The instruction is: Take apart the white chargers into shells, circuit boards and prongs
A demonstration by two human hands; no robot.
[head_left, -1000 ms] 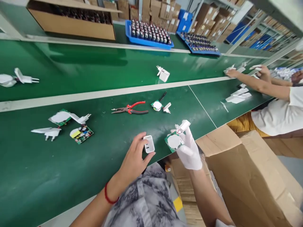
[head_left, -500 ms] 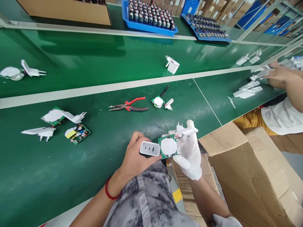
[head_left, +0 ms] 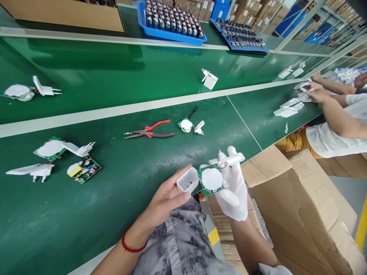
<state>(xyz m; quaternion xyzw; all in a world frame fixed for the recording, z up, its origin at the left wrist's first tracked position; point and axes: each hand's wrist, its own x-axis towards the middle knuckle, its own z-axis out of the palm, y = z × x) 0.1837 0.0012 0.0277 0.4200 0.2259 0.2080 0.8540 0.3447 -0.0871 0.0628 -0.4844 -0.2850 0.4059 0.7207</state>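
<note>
My bare left hand (head_left: 166,196) grips a small white charger shell (head_left: 187,180), its hollow open side turned toward my other hand. My right hand (head_left: 233,187), in a white glove, holds a green circuit board with a white round pad (head_left: 211,179). A white plug cover with prongs (head_left: 231,158) hangs from that board by short wires and rests on the gloved fingertips. Shell and board are almost touching, just above the near edge of the green belt (head_left: 129,191).
On the belt lie red-handled pliers (head_left: 149,131), a board with plug (head_left: 187,125), more boards and plug covers at left (head_left: 57,158), and a finished charger (head_left: 210,79). Blue trays of parts (head_left: 172,23) stand far back. An open cardboard box (head_left: 289,206) sits right. Another person's arms (head_left: 329,110) work at right.
My left hand has turned the shell so its open side faces the board. Both hands came together and the board now sits right at the shell's mouth.
</note>
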